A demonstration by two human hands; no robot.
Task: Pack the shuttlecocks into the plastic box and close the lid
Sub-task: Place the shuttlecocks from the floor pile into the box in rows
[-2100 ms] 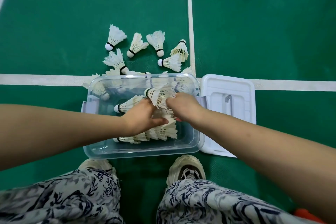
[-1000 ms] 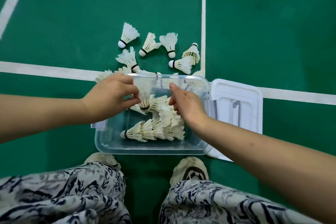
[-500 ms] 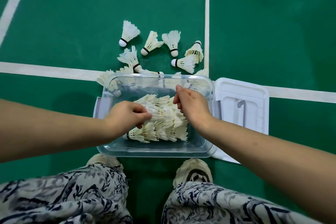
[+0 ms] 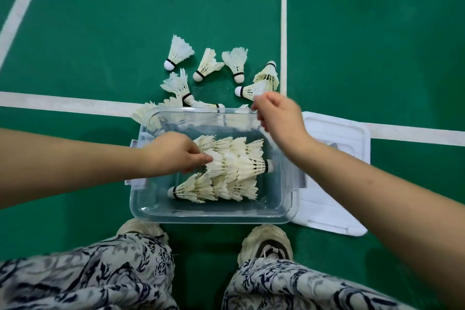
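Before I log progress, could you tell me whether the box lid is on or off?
Off. The white lid lies on the floor beside the plastic box, whose open top shows shuttlecocks inside.

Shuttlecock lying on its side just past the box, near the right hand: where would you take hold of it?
Probably by its round white tip, at the black band. The shuttlecock lies flat with that tip pointing left over bare floor, while its feathers fan right beside another shuttlecock. Come down from above with the right hand, fingers either side of the tip.
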